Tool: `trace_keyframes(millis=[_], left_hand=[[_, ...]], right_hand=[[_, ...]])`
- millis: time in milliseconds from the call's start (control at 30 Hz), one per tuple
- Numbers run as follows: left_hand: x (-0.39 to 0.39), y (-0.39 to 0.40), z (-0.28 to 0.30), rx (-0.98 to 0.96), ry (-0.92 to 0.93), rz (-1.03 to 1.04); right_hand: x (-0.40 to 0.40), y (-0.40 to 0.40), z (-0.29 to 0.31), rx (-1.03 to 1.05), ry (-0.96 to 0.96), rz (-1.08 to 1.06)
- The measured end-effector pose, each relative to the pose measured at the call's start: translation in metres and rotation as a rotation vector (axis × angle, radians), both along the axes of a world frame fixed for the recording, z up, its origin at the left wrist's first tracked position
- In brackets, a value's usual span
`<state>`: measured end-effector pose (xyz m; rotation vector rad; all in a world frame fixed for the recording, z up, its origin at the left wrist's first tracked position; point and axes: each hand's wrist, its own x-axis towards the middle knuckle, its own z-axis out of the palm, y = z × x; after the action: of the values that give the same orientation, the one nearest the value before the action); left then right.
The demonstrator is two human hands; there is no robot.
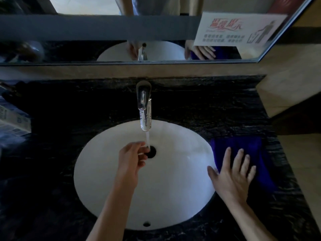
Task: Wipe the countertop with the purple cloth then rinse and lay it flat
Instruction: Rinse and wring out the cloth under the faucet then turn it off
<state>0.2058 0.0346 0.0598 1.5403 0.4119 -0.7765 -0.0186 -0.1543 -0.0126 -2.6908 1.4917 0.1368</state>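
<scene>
Head cam: your right hand (pixel 233 173) lies flat, fingers spread, on the purple cloth (pixel 250 153), which sits on the dark countertop (pixel 199 105) just right of the sink (pixel 182 197). Left hand (pixel 132 156) is over the drain w/ fingers loosely curled, holding nothing, fingertips in the water stream from the faucet (pixel 145 108).

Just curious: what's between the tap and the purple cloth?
In the head view, only dark countertop and the basin's white rim lie between the tap and the cloth; nothing stands there.
</scene>
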Motion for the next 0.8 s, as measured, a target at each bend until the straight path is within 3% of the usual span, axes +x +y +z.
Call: trace_keyframes(millis=[200,500,600,700,800], left_hand=[[-0.044,0.007,-0.023,0.070,0.070,-0.066],[-0.094,-0.014,-0.027,0.029,0.101,-0.220],[-0.106,-0.029,-0.030,-0.016,0.135,-0.259],[-0.110,-0.042,-0.034,-0.096,0.179,-0.276],[-0.106,-0.042,-0.040,-0.185,0.194,-0.252]], right_hand=[[0.004,0.004,-0.002,-0.135,-0.091,0.041],[0.006,-0.001,0.018,-0.106,-0.355,0.053],[0.011,0.004,0.043,0.138,-0.513,-0.107],[0.016,0.011,0.064,0.594,-0.792,-0.368],[0.025,0.023,0.090,0.916,-1.020,-0.595]])
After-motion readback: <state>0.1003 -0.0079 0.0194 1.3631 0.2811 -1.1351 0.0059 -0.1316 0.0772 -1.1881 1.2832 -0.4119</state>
